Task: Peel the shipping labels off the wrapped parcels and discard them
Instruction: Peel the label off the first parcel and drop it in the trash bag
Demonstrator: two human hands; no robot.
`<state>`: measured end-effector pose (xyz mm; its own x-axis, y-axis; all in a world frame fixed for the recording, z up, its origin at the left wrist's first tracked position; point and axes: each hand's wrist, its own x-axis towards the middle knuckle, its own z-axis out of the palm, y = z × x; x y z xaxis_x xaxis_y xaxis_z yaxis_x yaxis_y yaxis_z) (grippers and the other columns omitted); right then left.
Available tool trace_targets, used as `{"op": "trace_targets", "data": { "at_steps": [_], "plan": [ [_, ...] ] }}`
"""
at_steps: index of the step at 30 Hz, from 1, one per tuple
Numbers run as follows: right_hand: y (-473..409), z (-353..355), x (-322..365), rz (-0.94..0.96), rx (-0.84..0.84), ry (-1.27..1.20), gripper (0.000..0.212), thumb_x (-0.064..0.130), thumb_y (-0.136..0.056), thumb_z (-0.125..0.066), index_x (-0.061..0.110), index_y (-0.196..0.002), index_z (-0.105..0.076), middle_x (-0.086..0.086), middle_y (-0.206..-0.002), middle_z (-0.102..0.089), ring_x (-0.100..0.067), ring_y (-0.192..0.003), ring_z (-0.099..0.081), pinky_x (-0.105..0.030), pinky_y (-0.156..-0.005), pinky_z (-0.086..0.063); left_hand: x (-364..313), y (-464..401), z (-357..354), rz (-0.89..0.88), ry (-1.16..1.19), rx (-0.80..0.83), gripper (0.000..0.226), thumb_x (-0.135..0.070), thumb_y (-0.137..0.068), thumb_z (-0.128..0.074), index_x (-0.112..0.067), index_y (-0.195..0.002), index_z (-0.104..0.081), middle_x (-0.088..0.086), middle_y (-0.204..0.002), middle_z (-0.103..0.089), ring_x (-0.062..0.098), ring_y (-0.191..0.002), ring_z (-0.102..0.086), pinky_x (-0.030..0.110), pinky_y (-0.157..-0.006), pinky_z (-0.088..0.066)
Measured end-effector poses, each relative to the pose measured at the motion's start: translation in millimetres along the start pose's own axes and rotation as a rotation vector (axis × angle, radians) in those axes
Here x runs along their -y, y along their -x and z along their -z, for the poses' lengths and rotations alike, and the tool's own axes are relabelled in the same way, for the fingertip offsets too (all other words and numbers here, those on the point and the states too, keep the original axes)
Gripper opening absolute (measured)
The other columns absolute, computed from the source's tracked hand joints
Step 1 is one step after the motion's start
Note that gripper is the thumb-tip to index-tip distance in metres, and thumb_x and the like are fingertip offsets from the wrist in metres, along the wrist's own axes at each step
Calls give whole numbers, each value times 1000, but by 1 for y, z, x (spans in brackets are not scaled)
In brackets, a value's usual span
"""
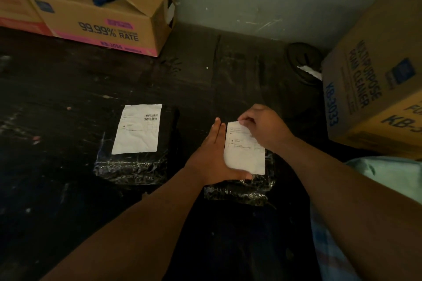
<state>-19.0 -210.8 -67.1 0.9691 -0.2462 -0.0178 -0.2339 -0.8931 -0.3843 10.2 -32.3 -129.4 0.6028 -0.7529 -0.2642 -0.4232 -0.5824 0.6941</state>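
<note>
Left hand (pixel 213 157): flat, fingers together, pressing on the near parcel (pixel 239 187) beside its label (pixel 243 155).
Right hand (pixel 262 128): pinching the far top corner of this label.
Near parcel: black wrap, on the dark floor (pixel 68 189).
Second parcel (pixel 134 166): to the left, apart, its label (pixel 138 129) lying flat.
Cardboard boxes: one far left (pixel 102 23), one right (pixel 376 89).

At frame centre you see two black wrapped parcels (pixel 134 166) (pixel 239 189), each bearing a white label (pixel 138 129) (pixel 245 155).
</note>
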Motion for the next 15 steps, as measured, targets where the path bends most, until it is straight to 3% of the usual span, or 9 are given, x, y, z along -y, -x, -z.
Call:
{"op": "trace_targets", "data": {
  "at_steps": [3,6,11,15],
  "plan": [
    [6,5,-1,-25,25,64,34,24,-97,-55,26,-131,-60,0,-124,-53,-17,-116,-49,-33,-100,-44,-3,0,2,-11,-15,5,156,-82,-52,-79,-26,-155,24,-13,-160,36,12,-153,12,49,-124,-17],
    [7,10,-4,-139,92,129,49,28,-95,-58,31,-142,-45,-2,-133,-50,-20,-121,-49,-38,-100,-46,-3,3,3,-39,-23,22,155,-79,-54,-80,-26,-155,26,-13,-157,40,12,-153,15,47,-124,-15],
    [11,11,0,-158,108,245,20,33,-97,-52,25,-111,-65,0,-109,-60,-14,-92,-59,-33,-82,-51,2,13,-1,-82,-40,3,149,-77,-60,-78,-25,-156,24,-14,-157,41,13,-153,16,48,-124,-16],
    [22,15,13,-80,118,308,21,30,-98,-52,24,-110,-67,1,-107,-58,-14,-89,-59,-34,-81,-53,4,12,-3,-57,-83,-16,150,-80,-59,-76,-23,-157,22,-10,-160,37,15,-153,14,46,-124,-11]
  ]
}}
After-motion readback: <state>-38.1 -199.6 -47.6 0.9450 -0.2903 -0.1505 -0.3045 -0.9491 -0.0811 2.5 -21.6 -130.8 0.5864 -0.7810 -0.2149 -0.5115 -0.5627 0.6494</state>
